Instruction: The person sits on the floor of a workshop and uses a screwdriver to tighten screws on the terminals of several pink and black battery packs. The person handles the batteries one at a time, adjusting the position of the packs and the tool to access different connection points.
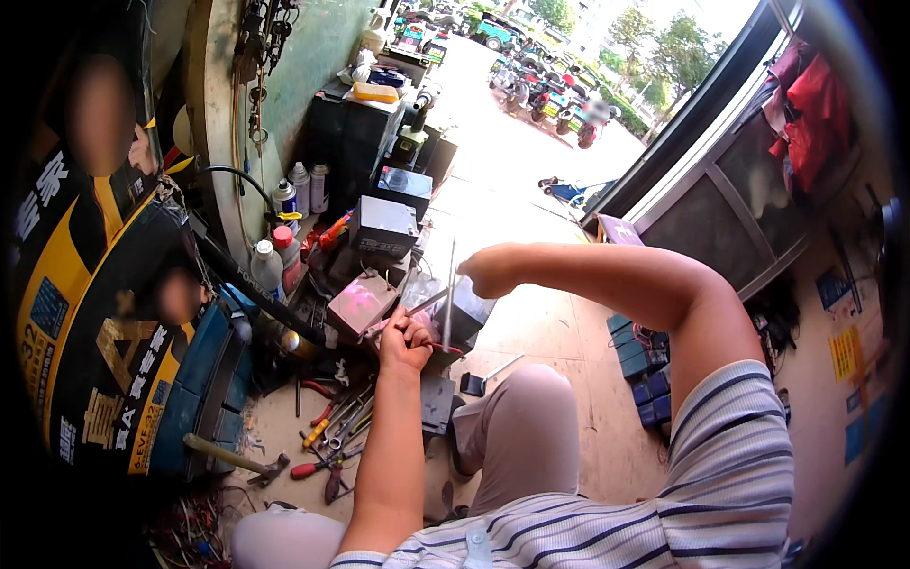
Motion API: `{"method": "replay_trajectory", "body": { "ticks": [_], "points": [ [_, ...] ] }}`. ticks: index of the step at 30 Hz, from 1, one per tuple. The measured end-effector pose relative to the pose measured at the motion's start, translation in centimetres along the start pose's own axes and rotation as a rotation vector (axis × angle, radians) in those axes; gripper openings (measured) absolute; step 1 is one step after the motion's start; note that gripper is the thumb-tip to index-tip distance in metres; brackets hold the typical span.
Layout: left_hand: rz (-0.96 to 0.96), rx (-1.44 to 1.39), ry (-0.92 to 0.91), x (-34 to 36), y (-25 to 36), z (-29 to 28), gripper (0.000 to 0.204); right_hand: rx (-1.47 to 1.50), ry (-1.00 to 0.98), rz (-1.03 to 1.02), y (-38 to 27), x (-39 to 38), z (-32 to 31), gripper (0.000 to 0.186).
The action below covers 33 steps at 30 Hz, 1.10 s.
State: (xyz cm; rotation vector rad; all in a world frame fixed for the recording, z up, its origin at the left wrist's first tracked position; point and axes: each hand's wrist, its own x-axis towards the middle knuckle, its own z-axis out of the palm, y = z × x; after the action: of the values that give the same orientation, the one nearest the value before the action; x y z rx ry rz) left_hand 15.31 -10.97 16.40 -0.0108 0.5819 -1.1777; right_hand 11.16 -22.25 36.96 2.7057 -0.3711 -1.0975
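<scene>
My left hand (405,343) is closed near a pale-pink battery (360,300), with slim metal and red pieces around its fingers; exactly what it grips is hard to make out. Higher and to the right, my right hand (485,272) is closed on a slim silver rod (451,319) that stands nearly upright. A second strip slants between the two hands, above dark battery blocks (468,313). Below my left forearm, hand tools (336,431) lie on the floor, among them wrenches, red-handled tools and a hammer (237,455).
Stacked batteries (384,226), spray cans (303,190) and bottles (267,272) line the left wall beside large printed boards (114,247). Blue battery packs (640,379) sit by the right door (720,228), where red cloth (810,123) hangs. The doorway opens onto parked scooters (550,95).
</scene>
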Motion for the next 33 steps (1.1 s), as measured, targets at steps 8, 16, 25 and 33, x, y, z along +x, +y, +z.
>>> {"method": "replay_trajectory", "body": {
  "ticks": [8,16,25,33],
  "points": [
    [0.099,0.137,0.098,-2.1,-2.6,2.9,0.023,0.213,0.200,-0.384,-7.5,-4.2,-2.6,0.036],
    [-0.070,0.010,-0.059,0.0,-0.2,0.5,0.032,-0.235,-0.241,-0.075,1.1,-0.1,0.5,0.023],
    [-0.059,0.088,-0.081,0.2,1.0,0.0,0.023,0.391,-0.245,-1.010,-5.9,-1.4,1.4,0.037],
    [-0.079,0.081,-0.111,-0.6,-1.3,1.6,0.023,0.253,0.425,-0.235,-1.0,-0.9,-0.7,0.065]
  ]
}}
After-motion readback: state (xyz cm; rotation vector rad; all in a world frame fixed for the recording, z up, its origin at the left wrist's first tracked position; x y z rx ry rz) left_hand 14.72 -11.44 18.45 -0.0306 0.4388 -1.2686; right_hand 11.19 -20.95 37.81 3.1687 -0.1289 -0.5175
